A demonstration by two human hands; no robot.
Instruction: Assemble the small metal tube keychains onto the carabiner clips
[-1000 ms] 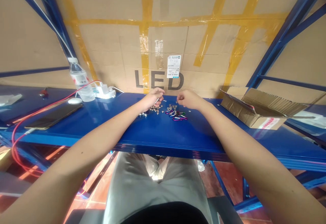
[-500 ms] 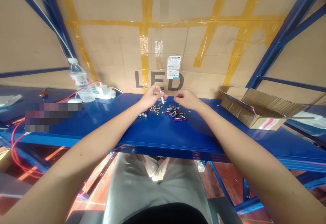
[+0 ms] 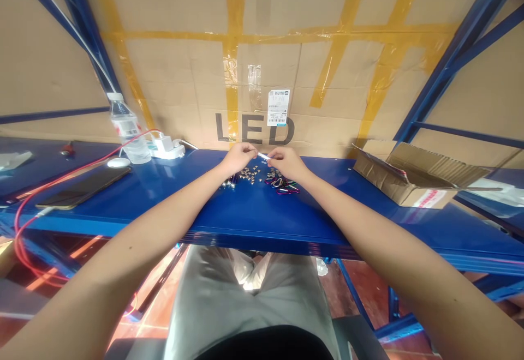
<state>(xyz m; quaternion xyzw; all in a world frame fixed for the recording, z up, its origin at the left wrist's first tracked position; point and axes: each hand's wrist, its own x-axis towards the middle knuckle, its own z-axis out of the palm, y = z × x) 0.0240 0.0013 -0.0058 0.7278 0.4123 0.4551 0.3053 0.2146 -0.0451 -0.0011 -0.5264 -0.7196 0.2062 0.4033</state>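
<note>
Both my hands meet above the far middle of the blue shelf [image 3: 262, 213]. My left hand [image 3: 239, 156] pinches a small silver metal piece [image 3: 262, 156] that points to the right. My right hand [image 3: 286, 161] is closed with its fingertips at the other end of that piece. Under the hands lies a pile of small silver metal parts [image 3: 248, 174], and right of it a cluster of coloured carabiner clips [image 3: 284, 185].
A water bottle [image 3: 126, 128], a white power strip with a charger [image 3: 166, 146] and a phone [image 3: 84, 187] on a red cable [image 3: 49, 191] lie to the left. An open cardboard box [image 3: 417, 174] stands at the right. A taped cardboard wall marked LED [image 3: 254, 129] closes the back.
My left hand lifted a small silver piece from the pile. My right hand moved left from above the clips to meet it.
</note>
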